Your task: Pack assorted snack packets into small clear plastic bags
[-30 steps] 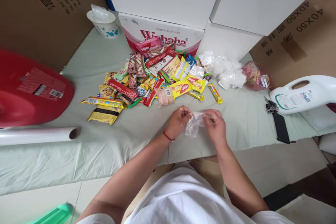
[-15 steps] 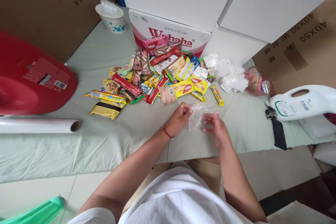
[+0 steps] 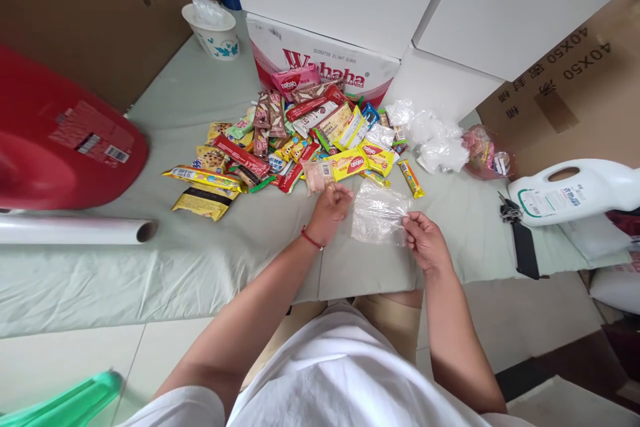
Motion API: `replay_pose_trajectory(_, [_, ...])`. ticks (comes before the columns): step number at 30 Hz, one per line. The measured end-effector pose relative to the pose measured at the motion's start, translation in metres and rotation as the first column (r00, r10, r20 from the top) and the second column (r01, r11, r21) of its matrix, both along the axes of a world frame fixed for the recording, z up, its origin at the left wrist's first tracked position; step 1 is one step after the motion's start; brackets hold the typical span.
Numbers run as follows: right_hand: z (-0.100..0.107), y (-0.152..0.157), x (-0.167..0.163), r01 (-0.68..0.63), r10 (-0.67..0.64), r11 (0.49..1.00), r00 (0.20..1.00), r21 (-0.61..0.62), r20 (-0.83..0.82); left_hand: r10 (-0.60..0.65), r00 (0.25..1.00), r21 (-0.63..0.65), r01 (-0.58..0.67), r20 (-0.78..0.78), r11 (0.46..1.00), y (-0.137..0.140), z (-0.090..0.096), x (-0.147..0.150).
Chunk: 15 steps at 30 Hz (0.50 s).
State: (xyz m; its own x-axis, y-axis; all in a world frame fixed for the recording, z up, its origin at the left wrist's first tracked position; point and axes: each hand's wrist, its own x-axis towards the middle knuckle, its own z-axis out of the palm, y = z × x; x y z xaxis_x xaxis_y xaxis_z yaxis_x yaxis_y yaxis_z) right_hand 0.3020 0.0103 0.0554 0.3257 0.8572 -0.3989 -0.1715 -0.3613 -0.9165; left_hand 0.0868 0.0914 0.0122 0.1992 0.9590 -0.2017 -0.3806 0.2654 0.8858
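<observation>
A clear plastic bag (image 3: pixel 380 213) is spread flat just above or on the green cloth, its right edge pinched in my right hand (image 3: pixel 425 240). My left hand (image 3: pixel 327 217), with a red string on the wrist, is at the bag's left side. Its fingers are curled together; whether anything thin is between them is hidden. Beyond the left fingertips lies a small pinkish packet (image 3: pixel 319 177) with a barcode. Yellow nabati wafer packs (image 3: pixel 350 163) lie beside it, at the front of a heap of wrapped snacks (image 3: pixel 300 127). One small yellow bar (image 3: pixel 411 178) lies apart, beyond the bag.
Crumpled clear bags (image 3: pixel 437 140) and a reddish bowl of wrapped items (image 3: pixel 487 153) stand right of the heap. Further right are a white jug (image 3: pixel 575 193) and keys with a black case (image 3: pixel 524 247). A red container (image 3: pixel 65 140), white roll (image 3: pixel 75 230) and paper cup (image 3: pixel 213 33) are left.
My right hand has closed on the bag's right edge, and the bag has opened out wider and flatter. My left hand has moved slightly left and up, away from the bag's middle.
</observation>
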Motion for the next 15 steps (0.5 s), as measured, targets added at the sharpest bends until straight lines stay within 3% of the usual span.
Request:
replay_pose_trajectory(2, [-0.006, -0.002, -0.005, 0.048, -0.048, 0.999, 0.999, -0.012, 0.003, 0.16, 0.979, 0.201, -0.134, -0.123, 0.97, -0.005, 0.002, -0.001])
replay_pose_trajectory(3, [-0.009, -0.002, -0.008, 0.068, -0.068, 0.998, 0.998, -0.013, 0.009, 0.187, 0.965, 0.329, -0.118, -0.185, 0.937, -0.009, 0.004, -0.001])
replay_pose_trajectory(6, [-0.012, -0.001, -0.012, 0.09, -0.09, 0.996, 0.996, 0.015, 0.024, 0.124, 0.899, 0.635, 0.194, -0.42, 0.748, -0.024, 0.008, 0.001])
replay_pose_trajectory(8, [-0.011, 0.001, -0.012, 0.079, -0.08, 0.996, 0.996, 0.038, 0.025, 0.122, 0.803, 0.682, 0.402, -0.583, 0.612, -0.034, 0.006, 0.006])
replay_pose_trajectory(9, [-0.009, 0.002, -0.013, 0.071, -0.072, 0.997, 0.997, 0.044, 0.023, 0.144, 0.75, 0.67, 0.467, -0.646, 0.577, -0.038, 0.004, 0.01])
replay_pose_trajectory(12, [-0.006, 0.003, -0.015, 0.04, -0.041, 0.998, 0.999, 0.043, 0.006, 0.189, 0.634, 0.611, 0.555, -0.75, 0.564, -0.042, -0.004, 0.018])
replay_pose_trajectory(15, [-0.005, 0.001, -0.021, 0.022, -0.024, 0.998, 0.999, 0.067, 0.029, 0.176, 0.624, 0.586, 0.546, -0.761, 0.598, -0.038, -0.012, 0.02])
